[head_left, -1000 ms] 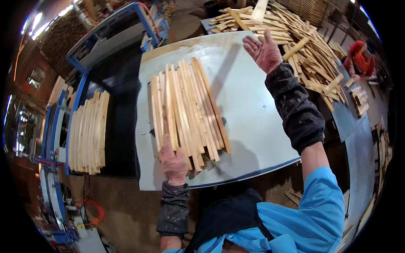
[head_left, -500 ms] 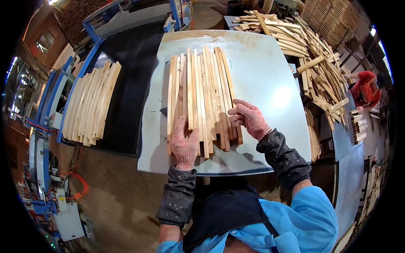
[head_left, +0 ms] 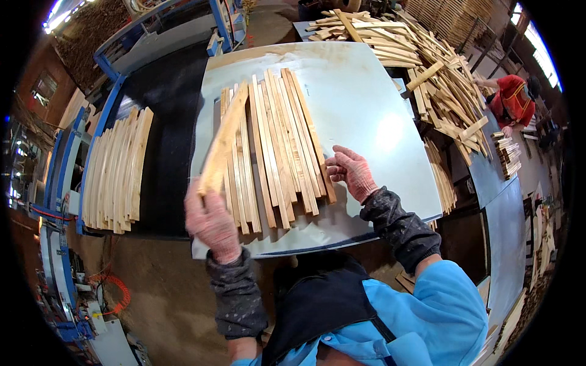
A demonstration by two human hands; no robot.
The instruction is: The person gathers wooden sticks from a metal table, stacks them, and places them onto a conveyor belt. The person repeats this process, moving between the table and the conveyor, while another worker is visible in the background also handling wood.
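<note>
My left hand (head_left: 212, 222), in a pinkish work glove, grips the near end of a wooden strip (head_left: 227, 143) at the left side of the table. That strip is lifted and slants over a row of wooden strips (head_left: 284, 146) lying side by side. My right hand (head_left: 352, 172), gloved likewise, hovers just right of the row's near end, its fingers apart and somewhat bent, with nothing in them. The row rests on a pale, smooth tabletop (head_left: 366, 104). The left hand's fingertips are partly hidden behind the strip.
On the left, another row of strips (head_left: 117, 174) lies on a black belt (head_left: 168, 134) framed by blue machinery (head_left: 101, 131). A heap of loose wood (head_left: 421, 73) covers the far right. Beyond it, a person in red (head_left: 514, 104) handles short pieces (head_left: 506, 155).
My left hand has moved left and taken up one strip from the row, tilting it. My right hand stays beside the row. The whole view has shifted slightly.
</note>
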